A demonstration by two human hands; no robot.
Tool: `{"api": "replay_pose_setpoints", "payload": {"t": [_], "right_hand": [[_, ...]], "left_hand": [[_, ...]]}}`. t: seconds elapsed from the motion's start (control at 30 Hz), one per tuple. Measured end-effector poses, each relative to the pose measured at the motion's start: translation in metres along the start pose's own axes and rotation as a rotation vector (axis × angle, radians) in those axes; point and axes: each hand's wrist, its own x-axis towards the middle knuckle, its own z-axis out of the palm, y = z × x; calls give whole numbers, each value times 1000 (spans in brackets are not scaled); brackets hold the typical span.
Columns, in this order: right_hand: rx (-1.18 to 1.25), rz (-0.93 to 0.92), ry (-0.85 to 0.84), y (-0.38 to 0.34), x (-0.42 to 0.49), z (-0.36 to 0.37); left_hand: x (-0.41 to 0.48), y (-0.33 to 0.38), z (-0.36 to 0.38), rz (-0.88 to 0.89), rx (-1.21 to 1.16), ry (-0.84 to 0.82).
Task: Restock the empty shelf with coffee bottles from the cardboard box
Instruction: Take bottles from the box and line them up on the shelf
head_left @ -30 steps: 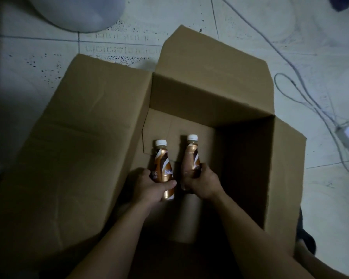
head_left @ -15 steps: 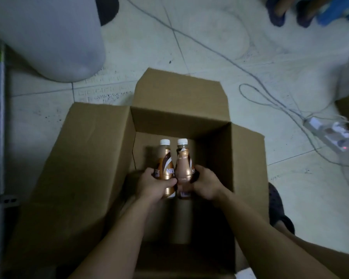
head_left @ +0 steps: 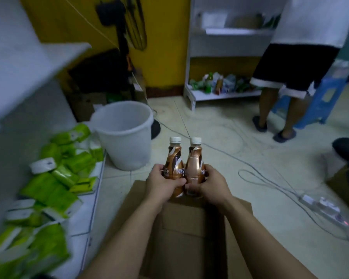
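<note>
Sitting below both wrists: open brown cardboard box. Round white plastic bucket stands beyond left hand. Left hand and right hand each wrap one upright brown white-capped coffee bottle: left bottle, right bottle, touching, above box. Label reads "NES", rest covered by fingers.

Both bare forearms come up from the bottom of the view, angling in toward each other. The left hand is wrapped round the left bottle, thumb across the front, and the right hand grips the right bottle the same way. The thumb tips are pretty much touching.
</note>
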Motion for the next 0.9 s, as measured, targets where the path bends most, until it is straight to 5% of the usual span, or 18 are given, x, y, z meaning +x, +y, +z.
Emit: {"api": "replay_pose_setpoints", "payload": {"t": [0.47, 0.9], "right_hand": [[114, -598, -118, -265, -84, 76], [36, -740, -498, -365, -181, 273]], "left_hand": [[-146, 151, -245, 503, 370, 518], [-259, 100, -425, 96, 565, 998]]}}
